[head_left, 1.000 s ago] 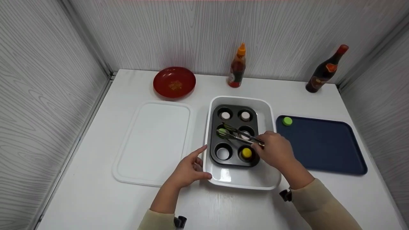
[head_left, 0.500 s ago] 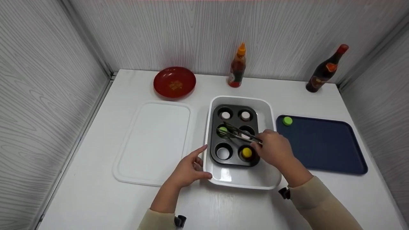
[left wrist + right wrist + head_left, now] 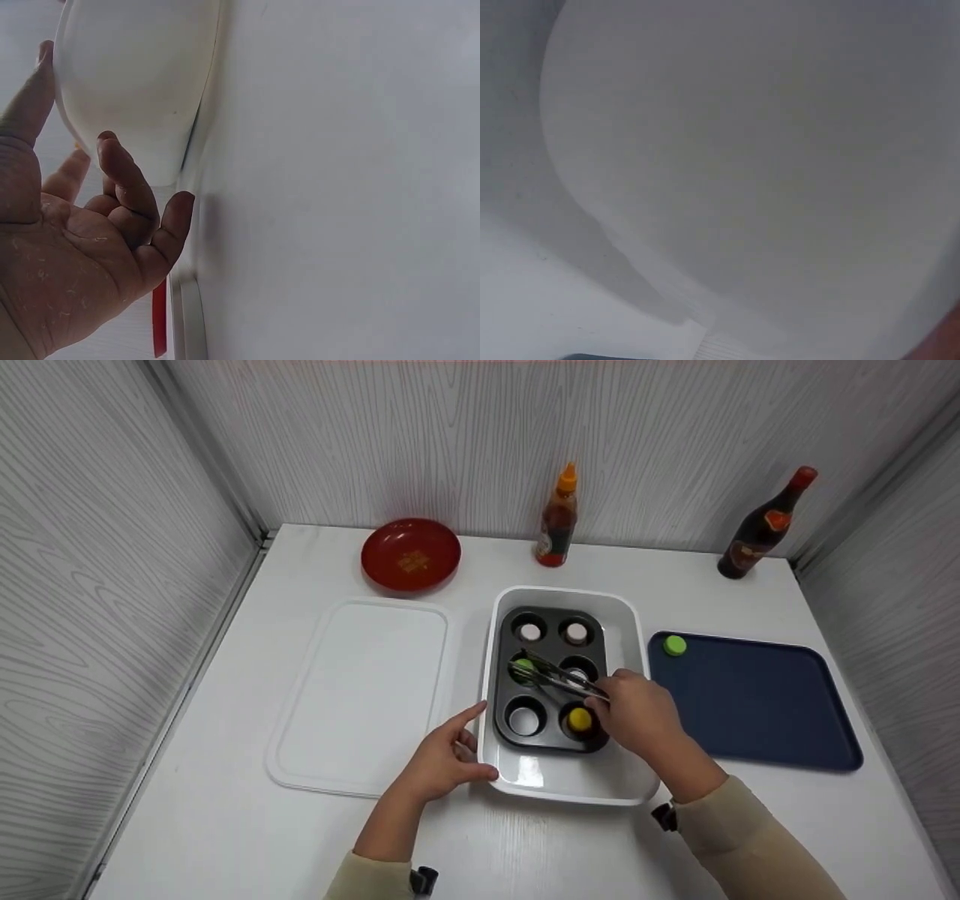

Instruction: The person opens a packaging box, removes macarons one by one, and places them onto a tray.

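My right hand (image 3: 641, 711) grips metal tongs (image 3: 568, 680) over a dark muffin tin (image 3: 551, 709). The tongs' tips reach into the middle left cup, around a green disc-like piece (image 3: 523, 669); whether they pinch it is unclear. Pale pieces sit in the back cups and the middle right one; a yellow piece (image 3: 579, 720) lies in the front right cup. The tin stands inside a white tub (image 3: 574, 789). My left hand (image 3: 444, 757) touches the tub's front left corner with thumb and index finger, its other fingers loosely bent. The right wrist view shows mostly the tub's wall (image 3: 742, 165).
Left of the tub lies a white board (image 3: 360, 690). A navy tray (image 3: 757, 705) with a green piece (image 3: 675, 645) lies on the right. Along the back stand a red plate (image 3: 410, 555), a sauce bottle (image 3: 556, 525) and a dark bottle (image 3: 761, 529).
My right hand has shifted slightly left with the tongs, whose tips remain in the middle left cup. The left hand stays in place.
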Demonstrator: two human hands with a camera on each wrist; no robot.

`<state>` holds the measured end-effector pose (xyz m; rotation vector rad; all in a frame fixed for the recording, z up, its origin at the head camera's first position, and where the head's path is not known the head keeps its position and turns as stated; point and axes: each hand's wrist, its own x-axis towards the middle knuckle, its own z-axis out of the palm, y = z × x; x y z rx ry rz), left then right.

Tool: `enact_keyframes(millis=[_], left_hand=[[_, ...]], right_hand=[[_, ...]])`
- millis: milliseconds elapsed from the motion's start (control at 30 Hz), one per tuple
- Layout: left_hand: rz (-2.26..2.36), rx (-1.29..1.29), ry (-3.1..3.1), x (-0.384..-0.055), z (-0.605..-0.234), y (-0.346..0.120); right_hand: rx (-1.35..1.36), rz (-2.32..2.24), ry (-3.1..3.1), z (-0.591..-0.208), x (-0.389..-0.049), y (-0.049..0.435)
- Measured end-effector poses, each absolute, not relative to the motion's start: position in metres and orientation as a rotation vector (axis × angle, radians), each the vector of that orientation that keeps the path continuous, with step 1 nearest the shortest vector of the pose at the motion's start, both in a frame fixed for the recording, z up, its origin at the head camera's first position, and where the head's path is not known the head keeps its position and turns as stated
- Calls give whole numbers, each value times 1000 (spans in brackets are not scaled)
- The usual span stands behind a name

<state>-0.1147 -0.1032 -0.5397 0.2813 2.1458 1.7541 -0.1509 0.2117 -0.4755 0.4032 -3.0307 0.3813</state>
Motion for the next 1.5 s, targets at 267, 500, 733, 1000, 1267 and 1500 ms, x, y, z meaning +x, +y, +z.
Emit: enact_keyframes(millis=[267, 500, 733, 1000, 1267, 1500], left_hand=[[1750, 278, 2164, -114, -540, -102], [1749, 267, 2161, -112, -539, -103], [1732, 270, 2174, -112, -541, -103], [1720, 263, 2181, -113, -540, -103], [1717, 258, 2179, -112, -539, -103], [1702, 250, 2187, -112, -539, -104]], right_hand=[[404, 400, -3008, -478, -148, 215], [398, 436, -2994, -477, -145, 219], [379, 453, -2952, -476, -142, 225], [396, 457, -2884, -471, -138, 232], [392, 424, -2835, -466, -136, 243], [348, 418, -2850, -458, -131, 259]])
